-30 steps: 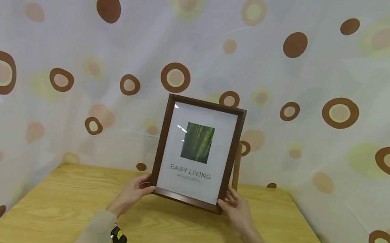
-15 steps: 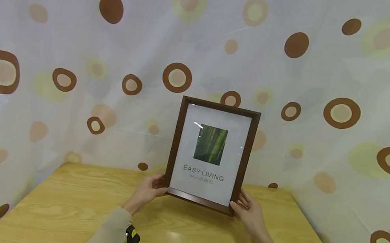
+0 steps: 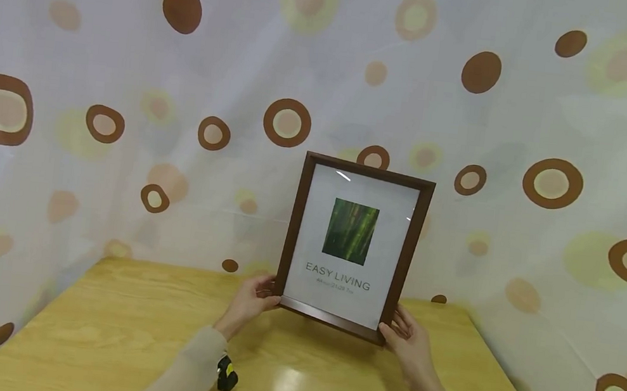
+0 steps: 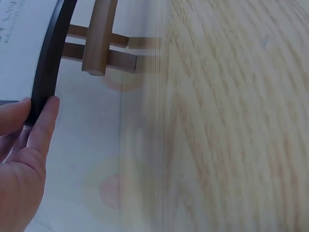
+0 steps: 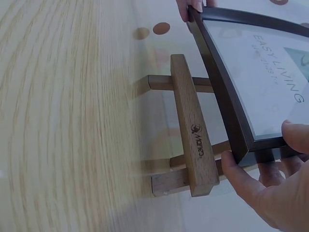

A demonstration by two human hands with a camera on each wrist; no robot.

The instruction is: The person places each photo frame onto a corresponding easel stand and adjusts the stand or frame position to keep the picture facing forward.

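Observation:
Both hands grip a dark brown picture frame (image 3: 351, 247) by its two lower corners. Behind its glazing is a white sheet with a small green picture and the words "EASY LIVING". The frame stands nearly upright, tilted sideways in the head view. My left hand (image 3: 247, 306) pinches the lower left corner, thumb on the front. At the lower right corner my right hand (image 3: 410, 352) has its thumb on the front and its fingers behind. A small wooden easel (image 5: 193, 130) with a printed crossbar stands behind the frame, apart from its bottom edge; the frame hides it in the head view.
The light wooden table (image 3: 116, 328) stretches out under the hands. Behind and beside it hangs a pale curtain (image 3: 329, 50) with brown, pink and yellow circles. Black devices are strapped at both wrists, including the left wrist camera (image 3: 227, 376).
The frame and both hands have moved to the right in the head view. The strip of easel that showed at the frame's right side one second ago is now covered. Both grips stay the same.

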